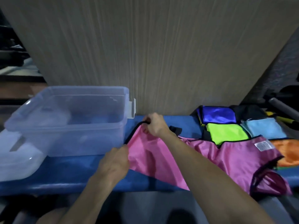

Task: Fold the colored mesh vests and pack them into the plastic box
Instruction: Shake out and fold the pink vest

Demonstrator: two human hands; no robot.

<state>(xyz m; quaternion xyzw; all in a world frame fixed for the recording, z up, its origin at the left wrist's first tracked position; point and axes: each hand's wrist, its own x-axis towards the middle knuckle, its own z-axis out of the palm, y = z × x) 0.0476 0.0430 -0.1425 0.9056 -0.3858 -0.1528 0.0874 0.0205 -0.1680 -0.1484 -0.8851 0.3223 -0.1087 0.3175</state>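
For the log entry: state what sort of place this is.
Probably a sports or gym storage area: colored mesh vests piled on a blue padded bench, a clear plastic box beside them, against a plain panel wall.

Pale wood-grain wall (161, 54), blue bench (72, 180)

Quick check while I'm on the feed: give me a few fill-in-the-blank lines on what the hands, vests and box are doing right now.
1. Both hands, left hand and right hand, grip the black-trimmed edge of the ____ vest.
2. The clear plastic box sits to the ____ of that vest.
3. The folded green vest lies directly in front of the folded ____ one.
4. The box's lid is ____.

Missing words: pink; left; blue; off
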